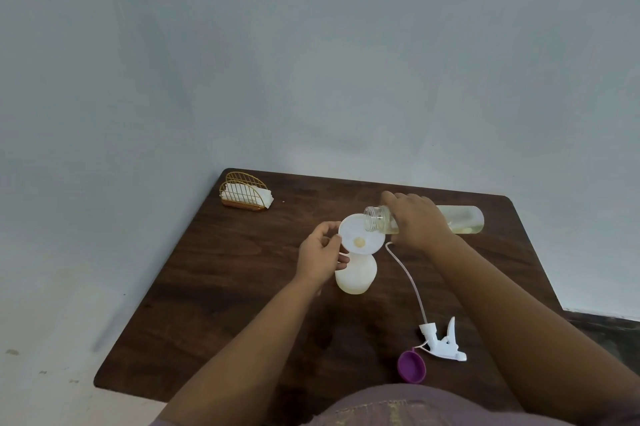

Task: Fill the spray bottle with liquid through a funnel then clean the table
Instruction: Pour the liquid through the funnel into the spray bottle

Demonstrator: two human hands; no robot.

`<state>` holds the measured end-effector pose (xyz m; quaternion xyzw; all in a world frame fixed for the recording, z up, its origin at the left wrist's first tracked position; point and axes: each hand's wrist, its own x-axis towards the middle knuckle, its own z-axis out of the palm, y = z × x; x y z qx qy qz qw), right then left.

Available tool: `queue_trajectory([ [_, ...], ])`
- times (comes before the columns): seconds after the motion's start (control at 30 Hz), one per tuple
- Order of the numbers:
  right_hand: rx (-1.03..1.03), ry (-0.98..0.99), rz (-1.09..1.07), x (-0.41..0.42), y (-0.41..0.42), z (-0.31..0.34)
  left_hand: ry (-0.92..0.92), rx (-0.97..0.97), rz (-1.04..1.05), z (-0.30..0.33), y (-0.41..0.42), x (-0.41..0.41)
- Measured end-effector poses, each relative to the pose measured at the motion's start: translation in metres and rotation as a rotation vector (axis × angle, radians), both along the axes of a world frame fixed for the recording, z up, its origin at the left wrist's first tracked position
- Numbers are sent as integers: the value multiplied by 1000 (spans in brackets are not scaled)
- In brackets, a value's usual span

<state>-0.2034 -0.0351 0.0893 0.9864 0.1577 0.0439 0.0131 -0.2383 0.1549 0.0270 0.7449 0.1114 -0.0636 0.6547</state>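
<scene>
A dark brown wooden table (242,287) is shown. A clear plastic bottle of yellowish liquid (460,219), tipped sideways above a white round funnel (360,235), is gripped by the right hand (415,218). The funnel is seated in a translucent white spray bottle (356,275) and pinched at its rim by the left hand (320,254). A white trigger sprayer head (441,342) and purple cap (411,366) lie nearby.
</scene>
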Motion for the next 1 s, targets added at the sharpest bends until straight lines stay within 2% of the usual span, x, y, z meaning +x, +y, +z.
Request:
queue_trajectory([
  [1.0,-12,5,-2,-1,-2,1,-9,2,2,2,-1,-2],
])
